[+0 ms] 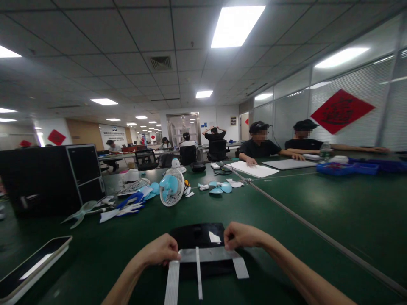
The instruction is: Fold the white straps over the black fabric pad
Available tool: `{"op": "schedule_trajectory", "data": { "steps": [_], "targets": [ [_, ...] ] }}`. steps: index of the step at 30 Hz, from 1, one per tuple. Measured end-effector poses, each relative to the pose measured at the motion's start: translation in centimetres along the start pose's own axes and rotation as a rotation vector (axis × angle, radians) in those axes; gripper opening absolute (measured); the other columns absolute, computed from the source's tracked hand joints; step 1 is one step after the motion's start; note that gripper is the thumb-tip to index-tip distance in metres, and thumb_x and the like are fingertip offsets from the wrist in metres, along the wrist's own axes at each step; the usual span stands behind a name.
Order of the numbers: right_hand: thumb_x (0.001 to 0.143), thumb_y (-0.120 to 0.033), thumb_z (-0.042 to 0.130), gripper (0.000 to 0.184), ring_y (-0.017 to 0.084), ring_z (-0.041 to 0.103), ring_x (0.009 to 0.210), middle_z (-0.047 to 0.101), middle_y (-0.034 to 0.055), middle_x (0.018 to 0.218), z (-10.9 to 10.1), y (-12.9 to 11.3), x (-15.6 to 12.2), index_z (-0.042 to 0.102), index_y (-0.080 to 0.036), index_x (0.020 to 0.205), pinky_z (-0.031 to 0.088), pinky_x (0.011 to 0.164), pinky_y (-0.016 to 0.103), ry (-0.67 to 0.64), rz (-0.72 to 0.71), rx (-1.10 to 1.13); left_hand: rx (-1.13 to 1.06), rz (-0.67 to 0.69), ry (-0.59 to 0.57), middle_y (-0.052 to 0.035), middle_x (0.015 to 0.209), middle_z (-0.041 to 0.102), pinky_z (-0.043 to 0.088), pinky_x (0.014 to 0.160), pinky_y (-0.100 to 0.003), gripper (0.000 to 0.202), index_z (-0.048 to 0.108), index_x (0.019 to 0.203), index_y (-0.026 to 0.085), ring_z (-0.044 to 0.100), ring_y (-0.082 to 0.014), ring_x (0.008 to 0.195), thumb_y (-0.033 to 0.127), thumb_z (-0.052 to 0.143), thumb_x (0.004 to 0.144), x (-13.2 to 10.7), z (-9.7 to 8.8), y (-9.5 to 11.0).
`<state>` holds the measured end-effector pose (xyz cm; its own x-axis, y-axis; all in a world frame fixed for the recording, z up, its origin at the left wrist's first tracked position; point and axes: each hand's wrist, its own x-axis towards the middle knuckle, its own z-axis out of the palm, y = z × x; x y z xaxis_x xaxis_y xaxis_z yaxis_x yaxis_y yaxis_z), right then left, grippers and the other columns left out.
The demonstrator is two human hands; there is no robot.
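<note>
A black, flat-looking object point(184, 236) lies on the green table in front of me. Across it runs a shiny grey strip point(211, 254). Pale ribbed bands hang from the strip's two ends, a left band point(172, 281) and a shorter right band point(241, 267), and a narrow white strip point(199, 275) crosses its middle. The fingers of my left hand point(162, 250) are closed at the grey strip's left end. At its right part, my right hand point(241, 235) is closed with fingertips bent down; what they hold, if anything, is hidden. A small white patch point(214, 237) shows on the black surface.
A phone-like device point(34, 262) lies at the left. Beyond are a black computer case point(85, 169), a white fan with blue blades point(171, 187), gloves point(125, 207) and loose blades point(221, 187). Two people sit at the right near white boards point(254, 169) and blue trays point(337, 168).
</note>
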<state>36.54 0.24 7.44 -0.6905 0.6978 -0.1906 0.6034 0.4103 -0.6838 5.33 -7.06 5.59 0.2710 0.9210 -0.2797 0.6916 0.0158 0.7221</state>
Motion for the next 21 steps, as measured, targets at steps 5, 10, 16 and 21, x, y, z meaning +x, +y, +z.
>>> {"op": "schedule_trajectory", "data": {
  "steps": [5, 10, 16, 21],
  "targets": [
    [0.067, -0.019, 0.065, 0.008, 0.014, 0.056, 0.068, 0.065, -0.0013, 0.069, 0.5, 0.3, 0.4, 0.071, -0.016, 0.073, 0.039, 0.060, 0.023, 0.053, -0.008, -0.059, 0.160, 0.025, 0.050, 0.0029, 0.066, 0.059, 0.035, 0.057, -0.023, 0.022, 0.066, 0.069, 0.016, 0.052, -0.0132, 0.065, 0.038, 0.062, 0.067, -0.2, -0.1, 0.5],
    [0.069, -0.019, 0.065, 0.009, 0.016, 0.059, 0.072, 0.067, -0.0004, 0.073, 0.7, 0.3, 0.5, 0.072, -0.017, 0.075, 0.040, 0.060, 0.024, 0.088, 0.029, -0.110, 0.217, 0.020, 0.063, 0.0025, 0.069, 0.059, 0.035, 0.059, -0.023, 0.022, 0.068, 0.072, 0.017, 0.053, -0.0148, 0.069, 0.038, 0.062, 0.068, -0.4, -0.1, 0.7],
    [0.069, -0.018, 0.066, 0.007, 0.015, 0.059, 0.070, 0.067, -0.0003, 0.072, 0.8, -0.2, 0.2, 0.072, -0.017, 0.073, 0.039, 0.058, 0.024, 0.126, 0.014, -0.129, 0.252, 0.025, 0.071, 0.0023, 0.069, 0.059, 0.034, 0.058, -0.024, 0.023, 0.067, 0.072, 0.017, 0.053, -0.0151, 0.068, 0.039, 0.061, 0.069, -0.3, -0.1, 0.4],
    [0.071, -0.018, 0.066, 0.008, 0.016, 0.060, 0.073, 0.069, 0.0012, 0.078, 0.7, -0.7, -0.1, 0.072, -0.016, 0.077, 0.041, 0.061, 0.025, 0.123, 0.022, -0.145, 0.262, 0.020, 0.079, 0.0022, 0.071, 0.060, 0.034, 0.057, -0.024, 0.022, 0.066, 0.072, 0.017, 0.055, -0.0156, 0.069, 0.039, 0.061, 0.070, -0.3, 0.0, 0.5]
  ]
}}
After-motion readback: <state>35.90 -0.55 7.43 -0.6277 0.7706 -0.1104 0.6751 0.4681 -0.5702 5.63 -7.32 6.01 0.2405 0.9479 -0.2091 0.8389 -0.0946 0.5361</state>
